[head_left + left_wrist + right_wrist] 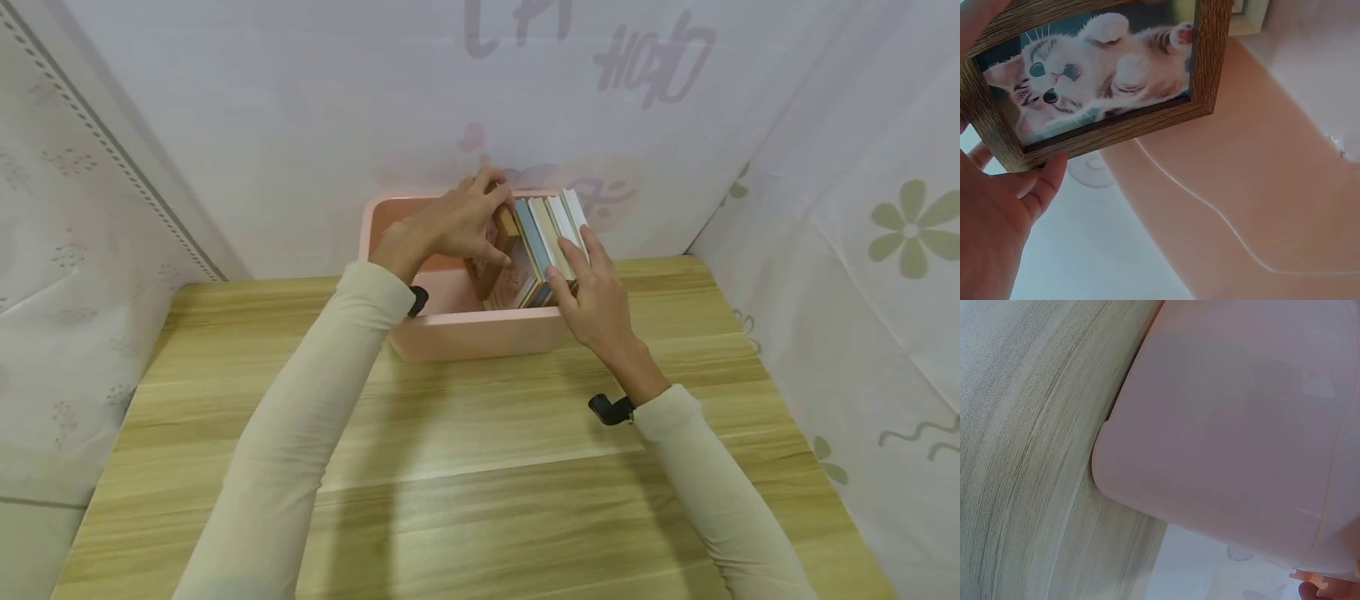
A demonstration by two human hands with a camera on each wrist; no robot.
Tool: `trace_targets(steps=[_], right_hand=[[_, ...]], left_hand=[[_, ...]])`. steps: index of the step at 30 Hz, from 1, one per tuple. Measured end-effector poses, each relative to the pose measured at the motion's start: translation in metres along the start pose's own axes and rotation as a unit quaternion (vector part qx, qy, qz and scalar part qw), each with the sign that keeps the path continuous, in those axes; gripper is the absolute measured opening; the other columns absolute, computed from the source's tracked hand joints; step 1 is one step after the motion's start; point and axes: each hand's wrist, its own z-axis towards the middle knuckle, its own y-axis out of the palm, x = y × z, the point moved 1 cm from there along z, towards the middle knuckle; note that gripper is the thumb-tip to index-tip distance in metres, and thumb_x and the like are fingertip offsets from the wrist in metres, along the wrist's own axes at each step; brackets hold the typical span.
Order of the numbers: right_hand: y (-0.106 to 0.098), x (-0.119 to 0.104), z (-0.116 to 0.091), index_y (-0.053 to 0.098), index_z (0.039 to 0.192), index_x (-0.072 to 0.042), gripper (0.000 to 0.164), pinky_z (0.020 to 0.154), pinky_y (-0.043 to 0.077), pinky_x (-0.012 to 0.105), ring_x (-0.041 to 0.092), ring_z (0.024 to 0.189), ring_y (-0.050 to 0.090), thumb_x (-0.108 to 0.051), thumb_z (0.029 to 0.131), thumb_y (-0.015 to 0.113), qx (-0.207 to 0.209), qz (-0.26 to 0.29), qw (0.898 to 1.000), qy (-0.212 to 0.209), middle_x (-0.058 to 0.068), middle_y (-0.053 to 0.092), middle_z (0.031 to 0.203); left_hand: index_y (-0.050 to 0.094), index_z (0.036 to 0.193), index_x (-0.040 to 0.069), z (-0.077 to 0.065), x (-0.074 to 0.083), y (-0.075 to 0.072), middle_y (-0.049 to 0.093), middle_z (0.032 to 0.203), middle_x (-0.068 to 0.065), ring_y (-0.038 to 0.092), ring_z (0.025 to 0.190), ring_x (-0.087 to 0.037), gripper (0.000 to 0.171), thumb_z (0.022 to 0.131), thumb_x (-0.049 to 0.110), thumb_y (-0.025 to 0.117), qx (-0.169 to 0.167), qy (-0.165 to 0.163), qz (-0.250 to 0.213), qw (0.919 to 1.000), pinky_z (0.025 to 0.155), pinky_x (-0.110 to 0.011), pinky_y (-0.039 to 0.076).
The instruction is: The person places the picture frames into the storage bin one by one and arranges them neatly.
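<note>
A pink plastic bin (480,336) stands at the back of the table with several picture frames (542,229) packed upright, slightly tilted, in its right part. My left hand (459,223) reaches into it and grips a brown wood-grain picture frame (1132,129) by one end, thumb along the edge. A kitten photo (1110,75) fills that frame, turned sideways in the left wrist view. My right hand (603,304) rests on the edges of the white and cream frames, fingers extended over them. In the right wrist view the bin's outer wall (1229,437) hides most of that hand.
The wood-grain table (480,467) runs in front of the bin. Printed white cloth (300,125) hangs behind and at both sides. The bin's left part shows its bare floor (450,292). Each wrist wears a black band with a small device (611,409).
</note>
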Motion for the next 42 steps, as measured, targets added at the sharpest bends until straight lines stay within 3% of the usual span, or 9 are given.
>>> trace_targets(steps=[8, 14, 21, 29, 37, 42], right_hand=[[0.0, -0.001, 0.001, 0.054, 0.149, -0.005, 0.055, 0.102, 0.043, 0.07, 0.047, 0.145, 0.039, -0.039, 0.106, 0.049, -0.001, -0.004, 1.0, 0.001, 0.026, 0.035, 0.161], [0.001, -0.001, 0.0, 0.054, 0.149, -0.006, 0.055, 0.104, 0.041, 0.069, 0.047, 0.145, 0.039, -0.04, 0.106, 0.047, 0.002, -0.006, 1.0, 0.001, 0.025, 0.035, 0.161], [0.001, -0.005, -0.004, 0.054, 0.148, -0.006, 0.056, 0.102, 0.043, 0.069, 0.046, 0.145, 0.039, -0.041, 0.106, 0.046, 0.009, -0.006, 1.0, -0.006, 0.025, 0.036, 0.161], [-0.001, -0.008, -0.006, 0.055, 0.148, -0.005, 0.057, 0.101, 0.044, 0.07, 0.047, 0.144, 0.04, -0.042, 0.106, 0.045, 0.015, -0.004, 1.0, -0.012, 0.026, 0.037, 0.16], [-0.001, -0.009, -0.006, 0.055, 0.147, -0.005, 0.057, 0.099, 0.045, 0.07, 0.047, 0.144, 0.041, -0.043, 0.106, 0.046, 0.016, -0.005, 1.0, -0.008, 0.025, 0.037, 0.16], [-0.001, -0.009, -0.006, 0.056, 0.147, -0.005, 0.056, 0.099, 0.045, 0.07, 0.046, 0.144, 0.041, -0.042, 0.105, 0.047, 0.015, -0.005, 1.0, -0.005, 0.025, 0.037, 0.16]], left_hand=[[0.051, 0.139, 0.008, 0.005, -0.004, 0.005, 0.02, 0.161, -0.016, 0.029, 0.145, -0.044, 0.073, 0.084, 0.042, 0.086, -0.035, -0.011, 0.017, 0.9992, 0.106, -0.055, 0.042], [0.05, 0.138, 0.007, 0.008, -0.004, 0.01, 0.019, 0.159, -0.016, 0.04, 0.131, -0.038, 0.073, 0.084, 0.042, 0.086, -0.053, 0.006, 0.027, 0.9982, 0.096, -0.048, 0.047], [0.05, 0.138, 0.007, 0.007, -0.006, 0.009, 0.021, 0.157, -0.015, 0.042, 0.127, -0.037, 0.074, 0.083, 0.039, 0.088, -0.06, 0.016, 0.013, 0.998, 0.102, -0.049, 0.043], [0.049, 0.132, 0.003, 0.005, -0.007, 0.014, 0.022, 0.153, -0.016, 0.046, 0.118, -0.033, 0.072, 0.082, 0.035, 0.089, -0.074, 0.019, 0.004, 0.9971, 0.098, -0.044, 0.045], [0.048, 0.126, 0.005, 0.002, -0.008, 0.023, 0.019, 0.153, -0.017, 0.048, 0.113, -0.031, 0.068, 0.082, 0.034, 0.09, -0.114, -0.005, -0.002, 0.9935, 0.101, -0.044, 0.044], [0.038, 0.147, 0.006, 0.0, -0.01, 0.028, 0.014, 0.154, -0.017, 0.053, 0.109, -0.031, 0.083, 0.086, 0.034, 0.087, -0.146, -0.035, -0.014, 0.9886, 0.097, -0.043, 0.047]])
